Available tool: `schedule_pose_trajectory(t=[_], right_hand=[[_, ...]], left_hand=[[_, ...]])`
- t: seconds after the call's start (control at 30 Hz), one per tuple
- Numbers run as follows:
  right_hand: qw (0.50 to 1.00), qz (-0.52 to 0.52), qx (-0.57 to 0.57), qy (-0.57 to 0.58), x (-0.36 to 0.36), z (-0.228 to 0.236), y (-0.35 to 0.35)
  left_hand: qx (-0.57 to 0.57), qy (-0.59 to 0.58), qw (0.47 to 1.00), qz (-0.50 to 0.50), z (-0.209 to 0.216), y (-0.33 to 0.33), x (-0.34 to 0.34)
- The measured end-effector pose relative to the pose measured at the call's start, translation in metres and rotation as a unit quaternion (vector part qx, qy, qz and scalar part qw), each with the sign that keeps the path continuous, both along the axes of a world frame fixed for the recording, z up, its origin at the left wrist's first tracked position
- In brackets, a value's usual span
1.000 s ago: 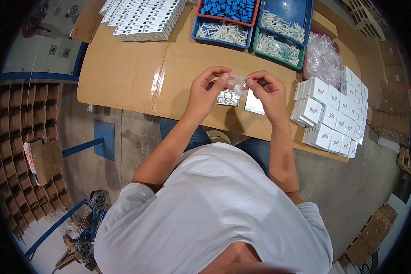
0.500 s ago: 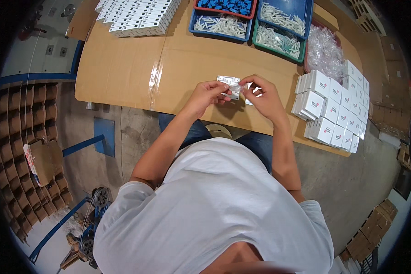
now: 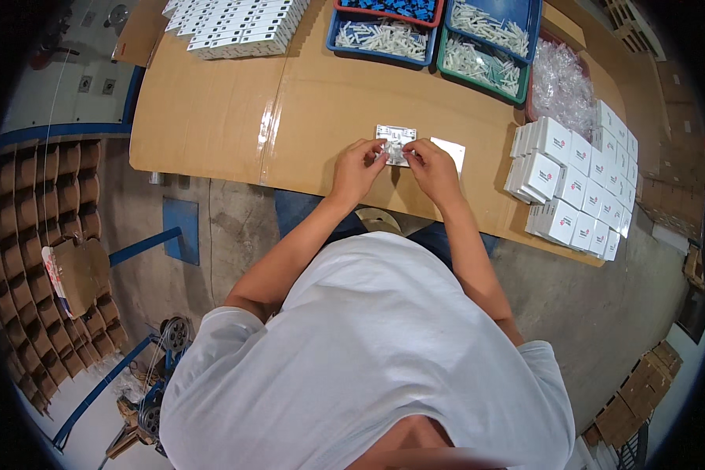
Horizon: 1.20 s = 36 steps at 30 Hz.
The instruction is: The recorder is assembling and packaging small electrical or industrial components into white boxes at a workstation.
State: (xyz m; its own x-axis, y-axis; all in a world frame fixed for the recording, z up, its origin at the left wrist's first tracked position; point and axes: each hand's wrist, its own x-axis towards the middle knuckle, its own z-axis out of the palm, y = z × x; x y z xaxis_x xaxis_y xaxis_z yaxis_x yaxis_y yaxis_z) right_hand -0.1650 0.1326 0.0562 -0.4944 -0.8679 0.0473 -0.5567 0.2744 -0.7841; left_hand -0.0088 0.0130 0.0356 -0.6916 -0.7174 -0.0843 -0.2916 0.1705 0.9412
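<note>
2 hands (image 3: 354, 171) apparently pinch a clear bag (image 3: 395, 150) over a white housing (image 3: 396, 132).

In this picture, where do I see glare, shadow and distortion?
Head view: glare streaks the tape on the table; a soft shadow lies between the left hand and right hand; the clear packet is hard to make out; the table's near edge bows; the picture's corners go black.

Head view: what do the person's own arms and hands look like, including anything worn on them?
The left hand and right hand are ungloved. No watch or bracelet shows at either wrist. Both forearms are bare. Loose, short white sleeves belong to a plain white T-shirt.
</note>
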Motion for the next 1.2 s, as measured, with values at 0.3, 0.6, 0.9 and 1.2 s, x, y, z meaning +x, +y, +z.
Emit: schedule_pose_trajectory(t=[0.3,0.6,0.9,1.2], right_hand=[[0.994,0.012,-0.04,0.098,-0.005,-0.018,-0.004],[0.994,0.024,-0.039,0.103,-0.003,-0.023,0.0],[0.995,-0.021,-0.053,0.087,0.0,-0.023,-0.005],[0.993,0.007,-0.039,0.108,-0.009,-0.024,-0.008]], left_hand=[[-0.234,-0.064,0.97,-0.001,-0.001,-0.003,-0.005],[-0.226,-0.051,0.973,0.005,-0.011,-0.005,-0.007],[-0.138,-0.069,0.988,0.014,0.0,-0.007,-0.022],[-0.202,-0.046,0.978,-0.013,-0.011,-0.012,-0.021]])
